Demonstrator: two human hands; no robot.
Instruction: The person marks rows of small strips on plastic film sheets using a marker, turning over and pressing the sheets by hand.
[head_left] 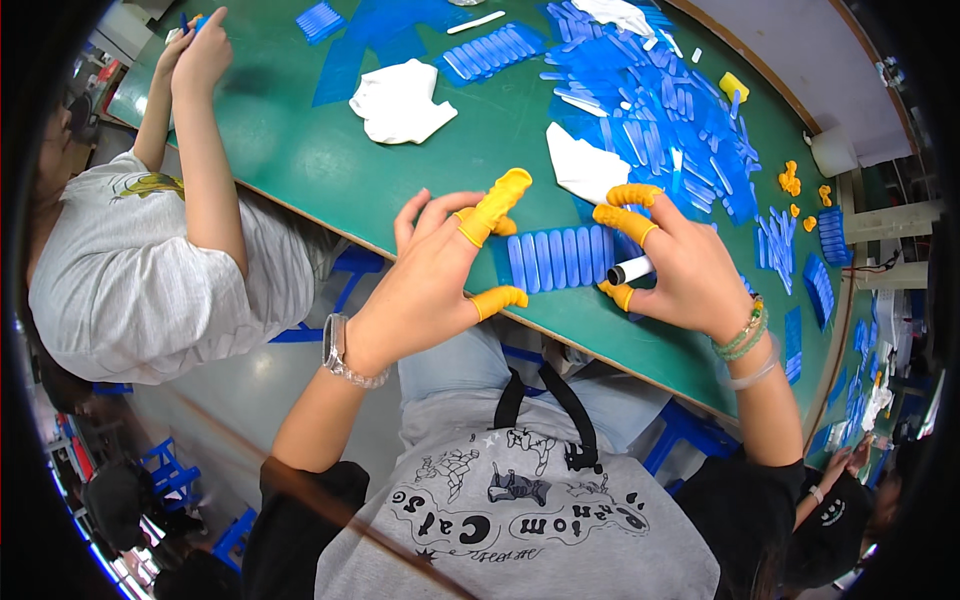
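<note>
A row of blue, rounded plastic strips (560,258) lies side by side on a blue sheet at the near edge of the green table (300,150). My left hand (432,262) is at the left end of this row, open, its thumb and fingers apart and several of them in yellow finger cots. Across from it, my right hand (692,268), also in yellow finger cots, holds a white marker (634,269) with a black end beside the row's right end. Whether its fingertips touch the strips is hard to tell.
Loose blue strips (650,110) are heaped at the far right. White cloths (402,102) lie around, with another row of strips (490,52) farther back. Yellow finger cots (789,178) and a white roll (832,152) sit at the right. Another person (165,240) works at the left.
</note>
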